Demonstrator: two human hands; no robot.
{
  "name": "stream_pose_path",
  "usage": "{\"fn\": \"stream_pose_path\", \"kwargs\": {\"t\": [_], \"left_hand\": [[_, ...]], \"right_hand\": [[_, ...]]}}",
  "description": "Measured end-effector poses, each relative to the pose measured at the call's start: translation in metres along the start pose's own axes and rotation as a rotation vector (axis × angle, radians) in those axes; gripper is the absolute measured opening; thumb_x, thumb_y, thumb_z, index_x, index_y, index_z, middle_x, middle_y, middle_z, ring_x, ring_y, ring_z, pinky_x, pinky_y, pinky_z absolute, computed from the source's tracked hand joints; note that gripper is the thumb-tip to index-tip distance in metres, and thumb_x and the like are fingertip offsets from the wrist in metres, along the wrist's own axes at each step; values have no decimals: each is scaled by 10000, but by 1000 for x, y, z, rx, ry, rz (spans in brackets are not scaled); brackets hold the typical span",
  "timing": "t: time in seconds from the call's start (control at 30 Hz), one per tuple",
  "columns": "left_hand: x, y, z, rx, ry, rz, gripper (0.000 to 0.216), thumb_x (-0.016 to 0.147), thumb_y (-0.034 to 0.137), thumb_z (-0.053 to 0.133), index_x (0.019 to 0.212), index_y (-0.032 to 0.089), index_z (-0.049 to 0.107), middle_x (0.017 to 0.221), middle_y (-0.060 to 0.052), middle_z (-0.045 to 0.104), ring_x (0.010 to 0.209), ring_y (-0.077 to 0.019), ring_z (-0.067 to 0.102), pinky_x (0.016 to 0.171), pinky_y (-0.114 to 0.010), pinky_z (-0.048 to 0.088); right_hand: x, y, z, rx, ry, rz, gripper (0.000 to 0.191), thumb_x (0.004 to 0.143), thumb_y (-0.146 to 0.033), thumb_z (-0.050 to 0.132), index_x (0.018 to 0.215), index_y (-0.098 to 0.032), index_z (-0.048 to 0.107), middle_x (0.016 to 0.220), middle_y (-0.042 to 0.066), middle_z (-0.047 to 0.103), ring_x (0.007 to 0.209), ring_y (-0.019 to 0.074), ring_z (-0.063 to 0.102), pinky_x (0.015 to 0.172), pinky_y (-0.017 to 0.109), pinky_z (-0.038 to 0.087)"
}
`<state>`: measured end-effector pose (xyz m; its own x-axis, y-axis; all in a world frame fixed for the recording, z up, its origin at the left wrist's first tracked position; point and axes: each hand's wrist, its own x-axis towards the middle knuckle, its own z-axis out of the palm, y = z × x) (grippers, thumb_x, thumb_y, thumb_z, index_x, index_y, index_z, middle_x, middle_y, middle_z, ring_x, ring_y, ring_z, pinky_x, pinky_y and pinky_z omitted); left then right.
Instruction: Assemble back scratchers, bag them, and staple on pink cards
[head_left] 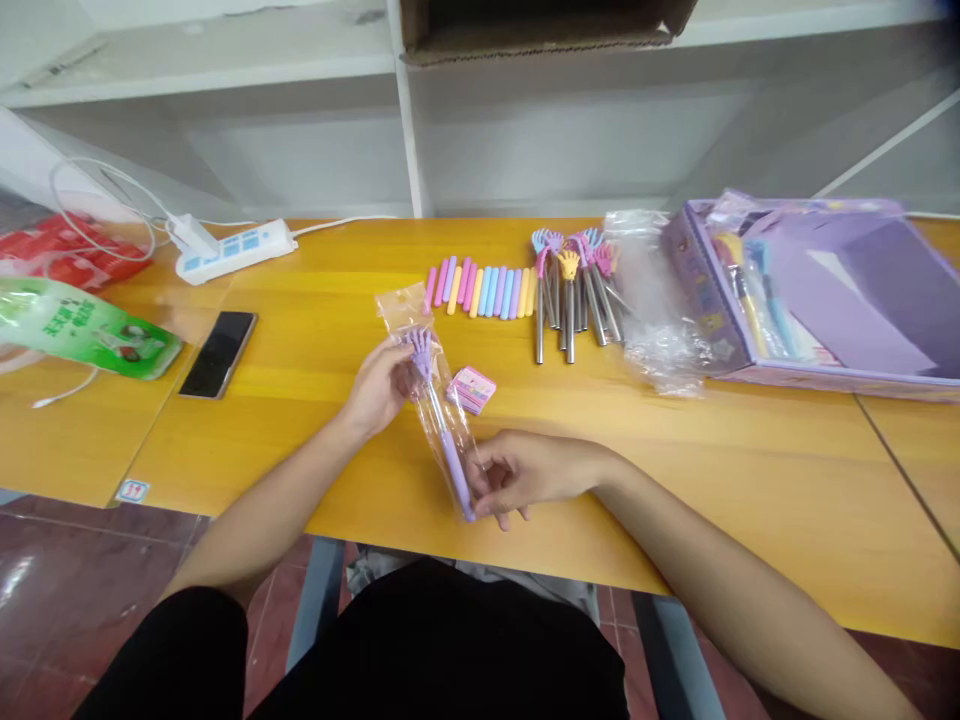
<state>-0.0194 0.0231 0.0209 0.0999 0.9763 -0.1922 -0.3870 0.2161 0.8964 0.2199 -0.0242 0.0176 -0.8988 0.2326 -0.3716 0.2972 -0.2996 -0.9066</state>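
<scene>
A purple back scratcher [439, 415] with a claw head lies inside a clear plastic sleeve [405, 305] over the yellow table [750, 470]. My left hand [379, 385] grips the sleeve near the claw head, fingers closed. My right hand [525, 475] pinches the sleeve's lower end at the purple handle. A small pink card [472, 388] lies just right of the sleeve.
Pastel handle grips [480, 290] lie in a row, with several metal scratchers [574, 295] beside them. Clear bags [652, 300] and a purple box [810, 290] sit at the right. A phone [219, 352], power strip [236, 248], green packet [82, 330] and red bag [67, 250] lie left.
</scene>
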Motion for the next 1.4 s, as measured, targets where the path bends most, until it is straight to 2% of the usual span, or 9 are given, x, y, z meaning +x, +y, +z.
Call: {"fn": "stream_pose_path", "kwargs": {"t": [0.1,0.2,0.27,0.4,0.47,0.73,1.1,1.27,1.4], "left_hand": [[0,-3,-3,62,36,43,254,836,341,732,1035,183,716,738,26,661,500,-106,572,405,-204,404],[-4,-11,-5,173,-46,2,230,869,382,738,979,188,683,709,28,666,464,-117,597,384,-205,423],[-10,-17,-4,233,-173,-75,245,895,415,731,967,190,668,666,36,653,425,-125,590,356,-209,418],[-32,-27,9,343,-429,-235,283,957,461,667,1038,191,635,653,21,687,426,-154,634,381,-231,476],[-44,-32,17,400,-524,-301,284,982,461,634,1057,189,610,698,-4,723,458,-164,666,415,-241,496],[-54,-33,22,858,-619,-16,289,1044,384,553,860,175,631,741,4,681,661,-133,619,620,-239,443],[-43,-25,11,687,-526,107,424,1104,548,508,959,177,653,766,4,651,639,-129,651,623,-246,523],[-43,-27,12,651,-477,70,463,1090,551,513,882,167,666,735,-8,657,602,-127,631,583,-246,529],[-41,-28,11,603,-395,-12,472,1061,514,523,788,161,674,697,-34,682,612,-149,649,607,-271,539]], "right_hand": [[0,3,-1,-61,-74,88,472,843,-586,862,920,-157,681,899,39,771,717,135,738,539,194,512],[-12,5,-20,-94,-115,152,563,794,-564,905,1137,-156,726,916,43,787,706,141,722,531,207,462],[-19,6,-36,-147,117,72,556,842,-579,853,1190,-165,721,928,42,782,654,128,668,552,242,459],[-14,12,-57,-513,944,-205,373,1007,-540,665,1070,-178,730,911,60,730,710,162,612,671,317,482],[-3,16,-59,-685,1089,-229,316,973,-481,740,1059,-177,732,938,74,724,773,185,629,719,333,486],[18,26,-55,-559,1089,-175,323,868,-355,855,1128,-192,754,894,32,771,680,149,615,664,303,470],[7,25,-62,-449,973,-231,379,954,-560,719,980,-187,786,789,25,720,643,140,513,606,288,391],[0,14,-55,-358,1035,-382,377,958,-572,738,925,-198,767,780,9,664,630,126,472,590,285,370],[-26,-2,-45,-255,982,-656,290,958,-485,787,886,-215,709,804,15,664,697,138,556,614,280,426]]}}
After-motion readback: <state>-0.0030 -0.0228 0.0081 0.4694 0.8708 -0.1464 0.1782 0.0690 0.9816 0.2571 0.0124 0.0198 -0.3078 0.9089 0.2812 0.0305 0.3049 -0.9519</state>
